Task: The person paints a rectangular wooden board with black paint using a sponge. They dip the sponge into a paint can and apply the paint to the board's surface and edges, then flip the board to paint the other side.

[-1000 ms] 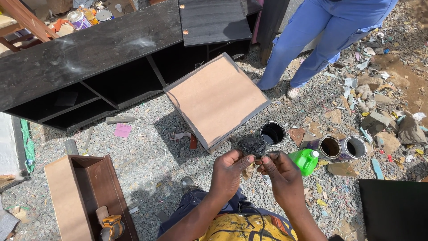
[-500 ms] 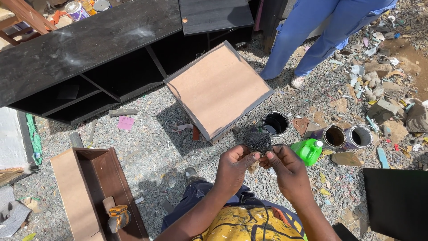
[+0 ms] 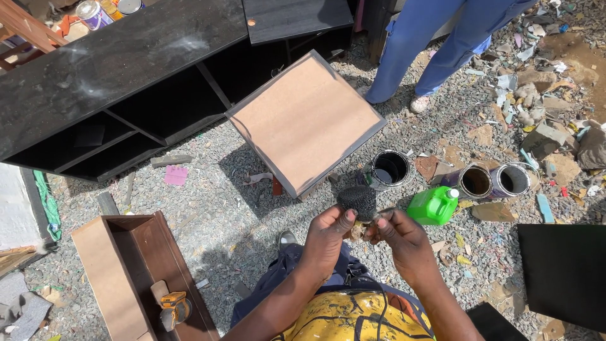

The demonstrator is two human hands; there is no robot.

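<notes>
Sponge (image 3: 357,201), black, lower centre: I see left hand (image 3: 329,235) and right hand (image 3: 404,237) pinching it together; green bottle (image 3: 434,205) just right.

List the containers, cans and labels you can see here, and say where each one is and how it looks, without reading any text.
Green jug: on the gravel right of the right hand, boxy, white cap.
Open can: beyond the hands, round, dark inside.
Two open cans: right of the jug, side by side, round, brownish inside.
Labelled tins: top left behind the black shelf, round, purple and yellow wrappers.
Pink paper: on gravel by the shelf, square.
No screens or signs.
</notes>
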